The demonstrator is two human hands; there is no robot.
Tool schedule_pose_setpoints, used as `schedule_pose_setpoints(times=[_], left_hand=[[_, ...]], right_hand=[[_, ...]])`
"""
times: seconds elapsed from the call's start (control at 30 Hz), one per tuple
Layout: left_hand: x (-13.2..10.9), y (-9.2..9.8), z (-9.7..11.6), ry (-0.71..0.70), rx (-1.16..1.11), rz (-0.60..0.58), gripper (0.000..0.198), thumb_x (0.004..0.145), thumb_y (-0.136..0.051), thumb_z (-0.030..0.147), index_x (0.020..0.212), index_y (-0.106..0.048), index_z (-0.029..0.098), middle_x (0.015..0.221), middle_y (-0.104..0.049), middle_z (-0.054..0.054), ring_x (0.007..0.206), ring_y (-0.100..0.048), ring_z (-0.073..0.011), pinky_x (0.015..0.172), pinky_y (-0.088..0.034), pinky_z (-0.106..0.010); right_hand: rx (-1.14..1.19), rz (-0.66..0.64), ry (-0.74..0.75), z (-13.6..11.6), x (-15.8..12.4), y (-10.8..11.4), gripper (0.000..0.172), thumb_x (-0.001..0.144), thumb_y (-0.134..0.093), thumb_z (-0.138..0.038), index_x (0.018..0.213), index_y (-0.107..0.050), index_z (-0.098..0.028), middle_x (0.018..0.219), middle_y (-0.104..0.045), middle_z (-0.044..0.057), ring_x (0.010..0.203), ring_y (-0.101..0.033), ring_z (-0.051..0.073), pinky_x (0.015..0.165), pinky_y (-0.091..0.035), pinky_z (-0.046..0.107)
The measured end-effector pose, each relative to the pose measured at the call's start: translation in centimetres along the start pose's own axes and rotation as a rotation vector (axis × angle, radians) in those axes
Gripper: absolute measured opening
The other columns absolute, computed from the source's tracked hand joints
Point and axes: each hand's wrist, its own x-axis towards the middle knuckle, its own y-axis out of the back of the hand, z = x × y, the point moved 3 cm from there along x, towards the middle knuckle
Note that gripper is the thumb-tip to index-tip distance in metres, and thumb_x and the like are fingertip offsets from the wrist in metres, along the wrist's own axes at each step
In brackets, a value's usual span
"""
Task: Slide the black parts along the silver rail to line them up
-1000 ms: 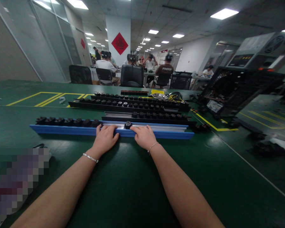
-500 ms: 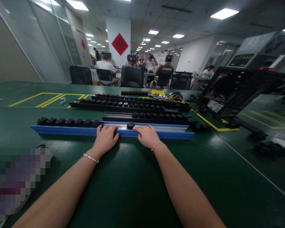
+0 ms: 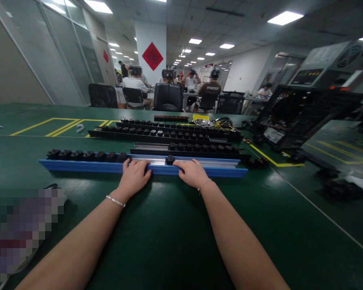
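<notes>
- Counter [image 3: 157,241], green and marked with yellow tape, stretching beneath everything.
- Open dark case [image 3: 299,108] at the far right, a grey box above it.
- Blue rail [image 3: 78,166], lying crosswise nearest the person, with a silvery channel [image 3: 216,162] along its inside.
- Dark rails [image 3: 199,152] just behind, roughly parallel to the blue one and carrying similar black pieces.
- Row of seven black pieces [image 3: 88,155], seated at the left end of the blue rail, its last member just beside the left fingers.
- Left grip [image 3: 135,176], narrow, holding the blue rail near its middle: fingers over the front wall, thumb along its outer face.
- Right grip [image 3: 194,173], index finger reaching over the front wall to the single piece; whether the other fingers clasp the rail I cannot tell.
- Shiny dish [image 3: 203,122], beyond the dark rails.
- Single black piece [image 3: 170,160], in the channel between both grips, touching the right index fingertip and apart from the left thumb.
</notes>
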Motion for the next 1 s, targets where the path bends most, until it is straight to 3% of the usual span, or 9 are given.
schedule_pose_setpoints(times=[0.37, 0.73, 1.0], left_hand=[[0.0, 0.0, -0.1, -0.011, 0.003, 0.0, 0.03, 0.086, -0.041, 0.036, 0.108, -0.058, 0.022, 0.102, -0.068, -0.009, 0.105, -0.056, -0.027, 0.106, -0.023, -0.051], [0.0, 0.0, -0.1, -0.001, -0.015, 0.001, 0.03, 0.084, -0.043, 0.035, 0.107, -0.059, 0.023, 0.103, -0.068, -0.009, 0.105, -0.056, -0.0276, 0.106, -0.022, -0.052], [0.0, 0.0, 0.0, -0.011, 0.011, -0.004, 0.031, 0.086, -0.04, 0.035, 0.108, -0.058, 0.022, 0.102, -0.068, -0.009, 0.105, -0.057, -0.0271, 0.106, -0.022, -0.052]], right_hand=[[0.008, -0.005, 0.046, 0.6, 0.0, 0.8, 0.046, 0.084, -0.044, -0.022, 0.127, -0.056, -0.032, 0.122, -0.065, -0.002, 0.109, -0.059, 0.017, 0.096, -0.04, 0.032], [0.027, -0.003, 0.047, 0.8, 0.0, 0.9, 0.046, 0.083, -0.046, -0.022, 0.127, -0.057, -0.032, 0.122, -0.065, -0.002, 0.109, -0.059, 0.017, 0.098, -0.041, 0.032], [0.072, 0.017, 0.025, 2.5, -0.6, 1.4, 0.04, 0.082, -0.047, -0.021, 0.118, -0.063, -0.029, 0.122, -0.064, -0.002, 0.11, -0.059, 0.017, 0.099, -0.042, 0.031]])
